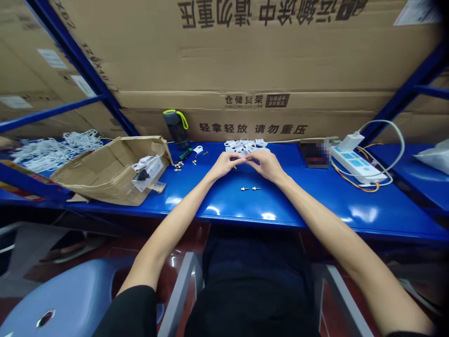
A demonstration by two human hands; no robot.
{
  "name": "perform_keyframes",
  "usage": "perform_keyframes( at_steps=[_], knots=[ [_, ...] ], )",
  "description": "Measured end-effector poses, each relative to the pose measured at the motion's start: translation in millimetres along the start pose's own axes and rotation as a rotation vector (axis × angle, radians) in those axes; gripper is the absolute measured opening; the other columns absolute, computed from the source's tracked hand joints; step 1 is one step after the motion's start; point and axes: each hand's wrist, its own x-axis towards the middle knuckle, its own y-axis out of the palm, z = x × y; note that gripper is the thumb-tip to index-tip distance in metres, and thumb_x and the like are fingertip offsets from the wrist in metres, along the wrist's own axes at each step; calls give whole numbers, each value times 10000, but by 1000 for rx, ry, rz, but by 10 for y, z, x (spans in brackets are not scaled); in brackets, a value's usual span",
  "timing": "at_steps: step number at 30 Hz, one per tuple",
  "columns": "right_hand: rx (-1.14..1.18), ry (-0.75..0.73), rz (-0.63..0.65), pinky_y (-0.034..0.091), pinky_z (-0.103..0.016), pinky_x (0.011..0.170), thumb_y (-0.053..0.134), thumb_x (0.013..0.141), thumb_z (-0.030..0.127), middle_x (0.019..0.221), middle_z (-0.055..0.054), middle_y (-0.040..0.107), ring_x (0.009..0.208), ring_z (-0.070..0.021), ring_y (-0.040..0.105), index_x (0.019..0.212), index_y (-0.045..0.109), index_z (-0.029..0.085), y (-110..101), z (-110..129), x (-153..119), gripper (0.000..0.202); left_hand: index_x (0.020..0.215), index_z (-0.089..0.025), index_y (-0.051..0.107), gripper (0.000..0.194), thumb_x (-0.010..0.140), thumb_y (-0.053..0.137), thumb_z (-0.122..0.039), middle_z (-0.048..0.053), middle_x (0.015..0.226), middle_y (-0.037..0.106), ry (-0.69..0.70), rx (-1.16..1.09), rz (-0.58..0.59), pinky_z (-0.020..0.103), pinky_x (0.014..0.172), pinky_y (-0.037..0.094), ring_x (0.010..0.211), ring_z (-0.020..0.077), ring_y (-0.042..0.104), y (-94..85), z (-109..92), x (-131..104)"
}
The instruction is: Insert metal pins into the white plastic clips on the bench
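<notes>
My left hand (225,165) and my right hand (267,164) meet above the blue table, fingertips pinched together. Whatever lies between the fingers is too small to make out. A small brass-coloured piece (235,167) shows just below the left fingertips; whether it is held or lies on the table I cannot tell. Right behind the hands is a heap of white plastic pieces (241,146), partly covered by them. Nearer to me, two small metal pins (244,189) with thicker ends lie side by side on the table (224,201).
Left stands an open cardboard box (105,182) with a plastic packet (149,173). Beside it are small brass parts (178,166), a green-handled screwdriver (185,153) and a dark bottle (176,130). White cords (59,150) lie far left. A power strip (358,164) with cables sits right.
</notes>
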Motion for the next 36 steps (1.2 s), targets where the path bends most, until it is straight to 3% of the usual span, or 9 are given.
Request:
perform_keyframes(
  at_steps=[7,14,20,23,25,27,31,36],
  knots=[
    [-16,-18,59,477,-397,952,628,1055,440,1056,-108,808,1013,-296,691,1023,801,245,-55,-27,12,263,956,-153,845,523,917,736,-663,57,882,792,33,81,102,302,752,503,786,187,660,-77,-57,-2],
    [-3,20,72,484,-369,870,671,1004,363,1028,-75,817,934,-271,695,1024,781,240,-174,-154,-6,166,989,-163,849,394,962,714,-533,68,918,812,30,213,114,325,799,503,825,207,671,-233,-15,-22],
    [-141,84,261,493,-373,879,754,907,267,1087,-78,833,1063,-302,697,1017,832,240,-354,-363,-71,137,965,-223,879,245,924,775,-441,79,1017,799,93,437,123,359,963,512,1014,250,676,-382,-52,-79],
    [-57,89,277,498,-385,933,770,880,259,1134,-79,830,1096,-301,697,1049,847,237,-412,-286,-59,187,1058,-234,881,317,900,807,-499,83,1074,783,105,337,192,350,941,523,1022,243,673,-357,-143,-116],
    [96,95,320,504,-369,920,764,900,333,1106,-68,827,1045,-275,707,1019,848,232,-444,-184,-49,177,1060,-228,882,359,907,804,-543,84,1066,783,117,231,290,347,929,522,1008,235,678,-300,-211,-138],
    [265,116,464,507,-345,849,777,903,470,1014,-51,821,948,-245,706,1001,848,231,-466,-83,-52,268,1038,-233,887,374,871,844,-565,75,1027,782,129,183,390,344,916,514,995,233,676,-225,-262,-155],
    [364,134,742,467,-315,731,900,749,607,918,-23,781,823,-205,658,1045,844,244,-440,22,-94,472,993,-252,879,435,758,924,-615,53,970,750,138,227,473,328,853,486,977,231,654,-92,-281,-174],
    [358,135,764,424,-312,683,829,816,618,835,-23,739,757,-189,613,980,829,214,-333,-21,-102,436,969,-235,855,444,809,869,-648,44,926,720,173,300,509,312,813,456,930,217,644,-75,-217,-142]
  ],
)
